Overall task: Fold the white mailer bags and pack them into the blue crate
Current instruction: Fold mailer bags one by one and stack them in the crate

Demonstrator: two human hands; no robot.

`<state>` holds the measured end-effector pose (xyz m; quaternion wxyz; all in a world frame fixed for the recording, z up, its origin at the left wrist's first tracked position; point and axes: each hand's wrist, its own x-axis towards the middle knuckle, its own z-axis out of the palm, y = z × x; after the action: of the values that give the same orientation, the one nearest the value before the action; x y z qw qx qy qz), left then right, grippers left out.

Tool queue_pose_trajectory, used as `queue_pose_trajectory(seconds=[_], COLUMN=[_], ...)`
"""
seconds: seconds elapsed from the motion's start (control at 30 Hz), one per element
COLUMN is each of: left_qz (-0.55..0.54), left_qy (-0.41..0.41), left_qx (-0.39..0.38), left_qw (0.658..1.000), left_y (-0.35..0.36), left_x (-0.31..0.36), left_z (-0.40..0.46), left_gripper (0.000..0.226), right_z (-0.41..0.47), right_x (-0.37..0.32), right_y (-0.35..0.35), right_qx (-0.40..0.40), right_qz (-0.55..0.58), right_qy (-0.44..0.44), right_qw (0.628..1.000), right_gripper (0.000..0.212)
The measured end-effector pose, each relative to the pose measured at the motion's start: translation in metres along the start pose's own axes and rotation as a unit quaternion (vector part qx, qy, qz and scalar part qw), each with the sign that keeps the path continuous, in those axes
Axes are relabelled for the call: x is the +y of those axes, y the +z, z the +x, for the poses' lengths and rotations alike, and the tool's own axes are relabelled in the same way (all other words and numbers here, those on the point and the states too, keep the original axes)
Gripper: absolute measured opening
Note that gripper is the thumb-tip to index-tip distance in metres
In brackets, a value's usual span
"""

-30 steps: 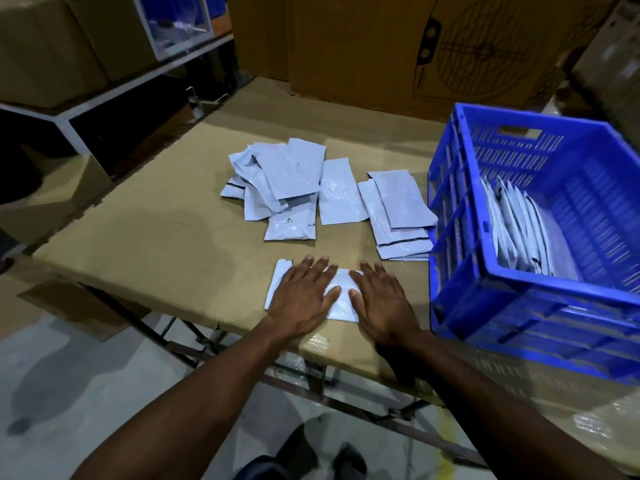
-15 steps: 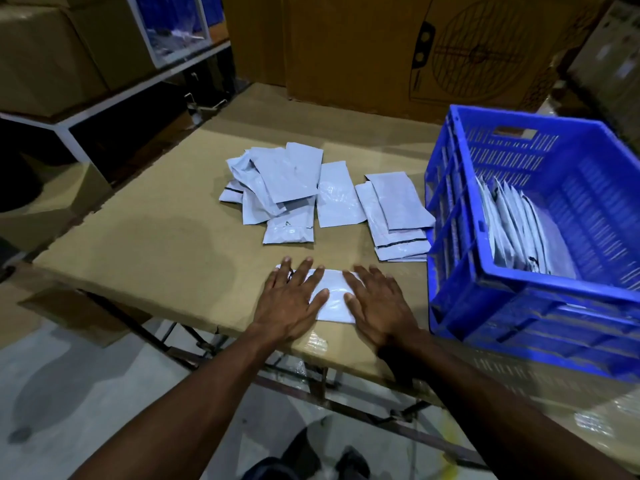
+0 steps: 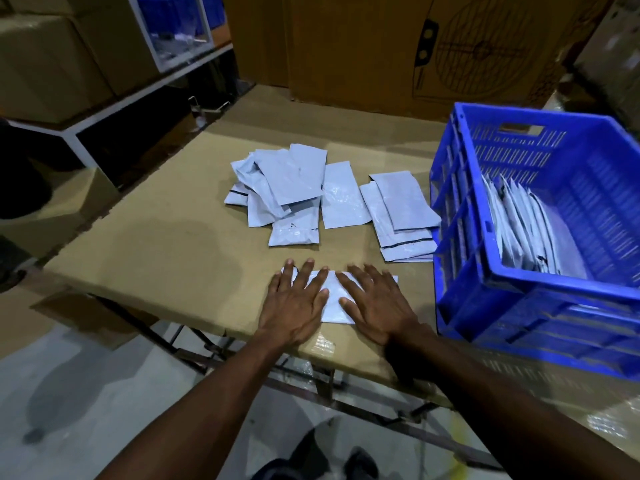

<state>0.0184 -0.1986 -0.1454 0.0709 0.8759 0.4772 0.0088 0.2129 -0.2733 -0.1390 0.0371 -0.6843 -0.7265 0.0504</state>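
Head view, lower centre: left hand point(image 3: 294, 306) and right hand point(image 3: 375, 306), fingers straight, press flat on a white mailer bag point(image 3: 332, 299); blue crate point(image 3: 540, 306) at right.

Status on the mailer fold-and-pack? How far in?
Done: a row of folded mailers stands in the blue crate. In hand: left hand and right hand press one mailer flat. Left: loose mailers on the table.
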Motion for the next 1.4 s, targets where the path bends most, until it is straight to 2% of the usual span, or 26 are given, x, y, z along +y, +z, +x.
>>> queue_pose_trajectory(seconds=[0.13, 0.23, 0.37, 0.43, 0.53, 0.6, 0.7, 0.77, 0.87, 0.97, 1.07, 1.13, 1.23, 1.3, 1.4], left_qz=[-0.010, -0.016, -0.015, -0.009, -0.022, -0.038, -0.084, -0.052, -0.044, -0.057, -0.071, -0.075, -0.099, -0.141, -0.172], left_qy=[0.001, -0.014, -0.019, -0.005, 0.010, 0.016, 0.045, 0.058, 0.040, 0.024, 0.014, 0.020, 0.012, -0.019, -0.095], left_qx=[-0.003, 0.001, -0.007, -0.005, -0.006, -0.007, 0.050, 0.087, 0.094, 0.097, 0.099, 0.092, 0.124, 0.171, 0.202], left_qw=[1.000, 1.000, 1.000, 1.000, 1.000, 0.999, 0.994, 0.993, 0.994, 0.993, 0.993, 0.993, 0.987, 0.975, 0.960], left_y=[0.001, 0.004, 0.004, 0.001, -0.005, -0.008, -0.006, 0.000, 0.003, 0.002, 0.001, -0.001, -0.003, -0.003, -0.004], left_x=[0.000, -0.002, -0.003, -0.007, -0.014, -0.015, -0.018, -0.023, -0.030, -0.031, -0.029, -0.027, -0.026, -0.025, -0.020], left_z=[0.000, 0.000, 0.001, 0.003, 0.008, 0.007, -0.005, -0.010, -0.010, -0.011, -0.014, -0.014, -0.015, -0.015, -0.013], left_gripper=[0.075, 0.074, 0.071, 0.068, 0.065, 0.075, 0.085, 0.086, 0.068, 0.058, 0.062, 0.065, 0.077, 0.091, 0.101], right_z=[-0.012, -0.009, -0.006, -0.010, -0.018, -0.020, -0.018, -0.017, -0.017, -0.020, -0.021, -0.017, -0.005, 0.000, 0.002], right_x=[0.012, 0.012, 0.019, 0.023, 0.027, 0.026, 0.019, 0.016, 0.016, 0.018, 0.022, 0.024, 0.027, 0.025, 0.020], right_y=[0.004, 0.002, -0.002, -0.005, -0.007, -0.009, -0.020, -0.025, -0.024, -0.022, -0.016, -0.013, -0.015, -0.024, -0.043], right_qx=[0.008, -0.025, -0.066, -0.044, 0.018, 0.032, 0.067, 0.085, 0.094, 0.144, 0.185, 0.182, 0.166, 0.159, 0.178], right_qz=[0.050, 0.056, 0.062, 0.034, 0.033, 0.035, 0.038, 0.053, 0.042, -0.040, -0.115, -0.140, -0.121, -0.079, -0.058], right_qy=[0.034, 0.050, 0.038, -0.018, -0.116, -0.147, -0.145, -0.129, -0.132, -0.263, -0.376, -0.381, -0.337, -0.291, -0.244], right_qw=[0.998, 0.997, 0.995, 0.998, 0.993, 0.988, 0.987, 0.987, 0.986, 0.953, 0.901, 0.896, 0.919, 0.940, 0.952], right_gripper=[0.062, 0.067, 0.096, 0.101, 0.080, 0.068, 0.057, 0.054, 0.052, 0.059, 0.034, 0.027, 0.023, 0.025, 0.029])
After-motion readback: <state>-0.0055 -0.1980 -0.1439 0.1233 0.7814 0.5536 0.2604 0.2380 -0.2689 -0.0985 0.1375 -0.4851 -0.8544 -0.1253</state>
